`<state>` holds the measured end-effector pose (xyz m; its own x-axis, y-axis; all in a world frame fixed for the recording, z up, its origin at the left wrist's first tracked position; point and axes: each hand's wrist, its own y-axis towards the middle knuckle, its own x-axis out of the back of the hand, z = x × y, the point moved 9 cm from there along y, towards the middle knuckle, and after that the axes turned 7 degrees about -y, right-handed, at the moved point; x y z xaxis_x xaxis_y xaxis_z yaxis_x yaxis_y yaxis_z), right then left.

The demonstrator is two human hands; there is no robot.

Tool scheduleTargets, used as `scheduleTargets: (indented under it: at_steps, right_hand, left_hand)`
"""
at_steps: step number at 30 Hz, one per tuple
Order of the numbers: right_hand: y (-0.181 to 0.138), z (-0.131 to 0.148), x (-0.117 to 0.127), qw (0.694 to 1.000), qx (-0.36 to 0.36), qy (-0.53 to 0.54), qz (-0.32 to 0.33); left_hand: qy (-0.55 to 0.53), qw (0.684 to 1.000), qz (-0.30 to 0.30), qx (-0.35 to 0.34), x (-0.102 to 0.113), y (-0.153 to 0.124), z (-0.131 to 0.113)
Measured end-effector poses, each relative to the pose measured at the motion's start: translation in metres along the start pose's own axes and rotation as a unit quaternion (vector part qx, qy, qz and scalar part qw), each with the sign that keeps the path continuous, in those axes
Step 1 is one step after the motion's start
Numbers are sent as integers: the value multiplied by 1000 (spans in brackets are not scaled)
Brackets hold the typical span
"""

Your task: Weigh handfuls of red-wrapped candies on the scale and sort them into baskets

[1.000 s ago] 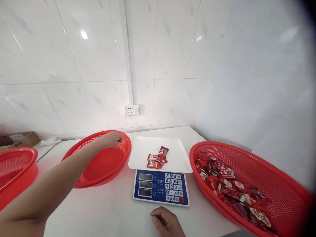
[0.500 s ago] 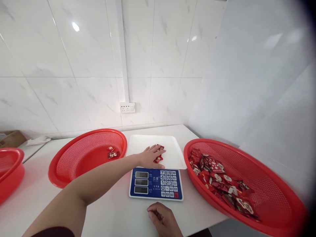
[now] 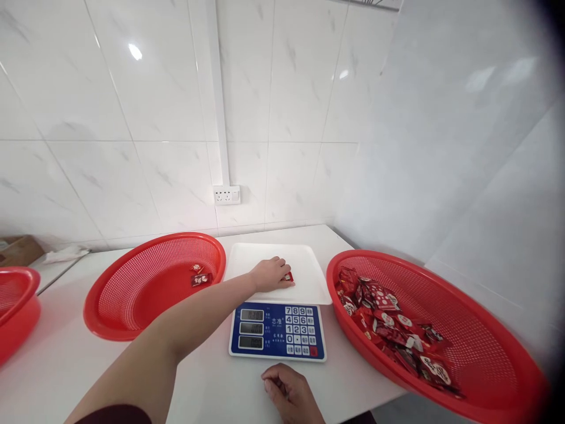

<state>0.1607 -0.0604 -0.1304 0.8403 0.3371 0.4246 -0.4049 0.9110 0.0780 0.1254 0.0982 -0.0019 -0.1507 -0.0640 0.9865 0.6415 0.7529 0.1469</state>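
Note:
My left hand (image 3: 270, 275) reaches over the white pan (image 3: 309, 259) of a digital scale, its fingers curled round small red wrapped candies. One candy's wrapper (image 3: 288, 276) shows at the fingertips; how many more are under the palm is hidden. Below the pan is the scale's blue panel (image 3: 277, 333) with three displays and a keypad. My right hand (image 3: 292, 391) rests loosely closed on the table in front of the scale, with nothing visible in it.
Left of the scale stands a red basket (image 3: 101, 282) with a few wrapped candies (image 3: 202, 280). A larger red basket (image 3: 477, 318) on the right holds many red packets (image 3: 384, 297). Another red basket (image 3: 20, 312) is at far left, near a cardboard box (image 3: 20, 250). A socket (image 3: 226, 195) sits on the wall.
The fingers of my left hand, spread over the candies before, have curled in and gathered them on the pan. My right hand stays in place.

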Motion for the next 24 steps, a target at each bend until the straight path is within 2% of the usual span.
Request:
scheduleTargets:
  at_steps: [4,7,11,14,16,18,24]
  right_hand:
    - [-1,1,1,1000,-1,4,-4]
    - [-1,3,1,1000,-2,1,-1]
    - [-2,7,4,1000,0,5,-3]
    - [-4,10,5,1000,10,9,-2]
    - [-4,11,4,1000,15,6,13]
    - [-4,11,2,1000,17,-1,26]
    - [-3,10,1,999,13,-13,29]
  left_hand:
    - [2,999,-35,25,14,-6,16]
    - [0,994,-79,70,43,-24,40]
    - [3,982,-119,149,86,-70,83]
    - [5,971,-111,211,101,-110,113]
    - [-3,965,-85,249,98,-133,129]
    - [-20,959,-41,279,86,-151,143]
    - [-83,930,120,336,23,-176,163]
